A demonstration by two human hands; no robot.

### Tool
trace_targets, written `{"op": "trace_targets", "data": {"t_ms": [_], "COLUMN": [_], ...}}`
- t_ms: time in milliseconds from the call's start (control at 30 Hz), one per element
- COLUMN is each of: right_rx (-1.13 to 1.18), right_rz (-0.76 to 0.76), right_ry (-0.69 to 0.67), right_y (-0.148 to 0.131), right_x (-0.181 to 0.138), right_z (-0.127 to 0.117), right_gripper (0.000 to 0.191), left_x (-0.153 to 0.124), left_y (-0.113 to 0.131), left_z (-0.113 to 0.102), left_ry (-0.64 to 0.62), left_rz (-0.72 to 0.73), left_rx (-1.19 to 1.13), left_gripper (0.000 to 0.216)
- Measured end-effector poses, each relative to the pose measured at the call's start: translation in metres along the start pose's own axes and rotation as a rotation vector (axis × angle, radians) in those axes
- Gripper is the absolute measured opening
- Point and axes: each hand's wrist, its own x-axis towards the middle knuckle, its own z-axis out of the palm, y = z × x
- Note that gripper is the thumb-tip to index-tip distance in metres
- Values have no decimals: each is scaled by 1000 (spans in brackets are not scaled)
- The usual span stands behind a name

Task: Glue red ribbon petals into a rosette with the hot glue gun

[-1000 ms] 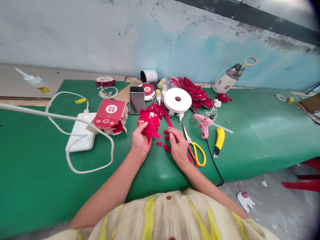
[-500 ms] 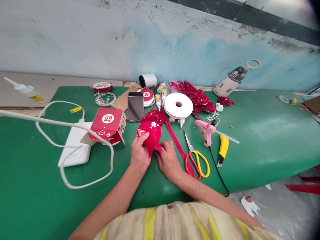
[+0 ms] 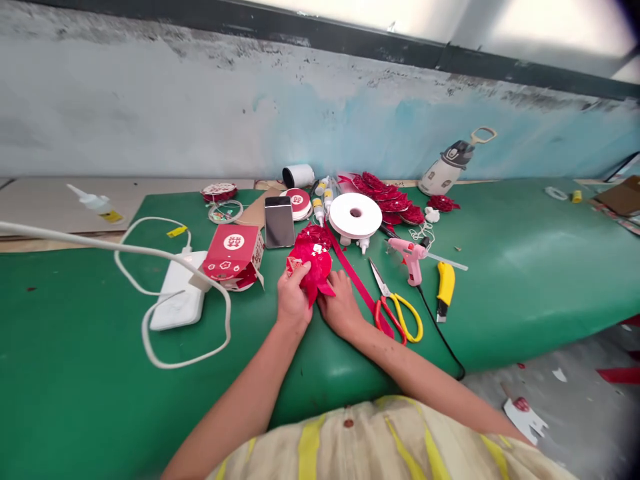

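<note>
- Work in hand: a red paper flower point(image 3: 311, 263) sits near the front middle of the green bench point(image 3: 525, 267), its petals already gathered into a rounded head; by the look of it, it is part-built, with one loose petal jutting at its lower right edge.
- Finished pieces: a heap of red flowers point(image 3: 393, 198) lies at the back of the bench, behind the white ribbon spool point(image 3: 355, 215).
- Tools lying untouched: scissors point(image 3: 397, 310), pink glue gun point(image 3: 409, 255), yellow knife point(image 3: 444, 283).
- Left hand point(image 3: 293, 300): forearm reaching forward, fingers curled up around the flower's left side, grasping it.
- Right hand point(image 3: 341, 308): palm down on the bench, fingertips at the flower's lower right petal; whether it pinches or merely presses cannot be told.
</note>
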Motion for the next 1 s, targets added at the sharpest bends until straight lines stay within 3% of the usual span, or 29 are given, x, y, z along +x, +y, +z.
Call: {"op": "trace_targets", "data": {"t_ms": [400,633,767,867,1000], "right_rx": [613,777,796,841,892], "right_rz": [156,289,218,180,265], "right_ry": [200,348,300,209,224], "right_y": [22,28,10,-7,-20], "right_x": [15,9,4,2,2], "right_z": [-4,-40,-60,-59,-52], "right_gripper": [23,31,23,25,36], "left_x": [-6,0,-2,-6,-16], "left_y": [1,-1,-2,-4,-11], "left_z": [0,-3,-4,-6,-4], "left_ry": [-56,-82,-69,-60,-149], "left_rz": [57,99,223,336,666], "left_rx": [75,210,367,519,1038], "left_gripper": [31,23,23,20,34]}}
